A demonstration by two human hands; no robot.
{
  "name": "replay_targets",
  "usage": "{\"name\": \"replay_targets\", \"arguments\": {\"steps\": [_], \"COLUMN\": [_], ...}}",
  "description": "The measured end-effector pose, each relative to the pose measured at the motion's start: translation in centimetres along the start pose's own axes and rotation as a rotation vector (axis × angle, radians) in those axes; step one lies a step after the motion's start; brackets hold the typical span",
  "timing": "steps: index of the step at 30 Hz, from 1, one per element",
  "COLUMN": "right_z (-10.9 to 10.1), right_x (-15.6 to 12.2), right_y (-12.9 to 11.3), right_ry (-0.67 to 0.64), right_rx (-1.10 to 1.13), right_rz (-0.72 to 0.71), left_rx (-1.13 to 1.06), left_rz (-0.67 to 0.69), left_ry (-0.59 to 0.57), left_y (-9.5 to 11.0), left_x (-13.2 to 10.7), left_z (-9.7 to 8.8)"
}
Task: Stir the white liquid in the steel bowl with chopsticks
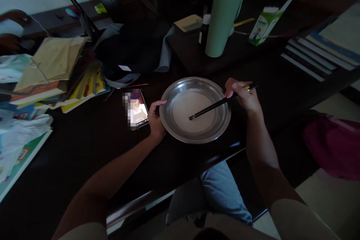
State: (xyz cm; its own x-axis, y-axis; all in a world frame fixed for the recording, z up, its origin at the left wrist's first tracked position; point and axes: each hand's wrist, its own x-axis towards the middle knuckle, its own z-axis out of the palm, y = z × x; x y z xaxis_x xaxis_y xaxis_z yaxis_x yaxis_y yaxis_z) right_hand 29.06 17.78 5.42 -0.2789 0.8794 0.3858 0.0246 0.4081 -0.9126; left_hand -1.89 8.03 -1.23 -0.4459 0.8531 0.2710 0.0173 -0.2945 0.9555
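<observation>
Chopsticks (208,108) in curled right fingers (230,87), bowl (194,138) in left fingers (155,107)

The bowl (197,138) is smooth, shiny metal, its liquid (181,107) opaque with an even surface. The chopsticks (208,109) look sleek, with metallic-looking bands. The tabletop (174,161) resembles dark polished wood; the tall flask (226,15) is smooth and matt, the carton (260,30) thin card, the jeans (225,191) soft denim.

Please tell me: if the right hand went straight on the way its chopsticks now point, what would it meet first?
The right hand would most likely meet the metal bowl first, on the side nearest its fingers. Depth is unclear, so it might pass just above.
</observation>
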Motion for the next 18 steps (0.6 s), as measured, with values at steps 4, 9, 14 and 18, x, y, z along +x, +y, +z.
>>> {"name": "replay_targets", "arguments": {"steps": [4, 9, 14, 18], "right_z": [0.44, 0.29, -0.03, 0.35], "right_x": [0.19, 0.33, -0.02, 0.08], "right_y": [-0.7, -0.34, 0.02, -0.58], "right_ry": [-0.144, -0.017, 0.056, -0.108], "right_rx": [-0.063, -0.065, 0.015, -0.059], "right_rz": [0.005, -0.004, -0.009, 0.009], "left_rx": [0.001, 0.025, 0.017, 0.01], "left_rz": [0.022, 0.036, 0.035, 0.025], "left_ry": [0.008, 0.012, 0.009, 0.005], "left_y": [0.06, 0.31, 0.27, 0.15], "left_x": [-0.04, -0.01, 0.0, -0.06], "left_z": [0.08, 0.23, 0.2, 0.12]}}
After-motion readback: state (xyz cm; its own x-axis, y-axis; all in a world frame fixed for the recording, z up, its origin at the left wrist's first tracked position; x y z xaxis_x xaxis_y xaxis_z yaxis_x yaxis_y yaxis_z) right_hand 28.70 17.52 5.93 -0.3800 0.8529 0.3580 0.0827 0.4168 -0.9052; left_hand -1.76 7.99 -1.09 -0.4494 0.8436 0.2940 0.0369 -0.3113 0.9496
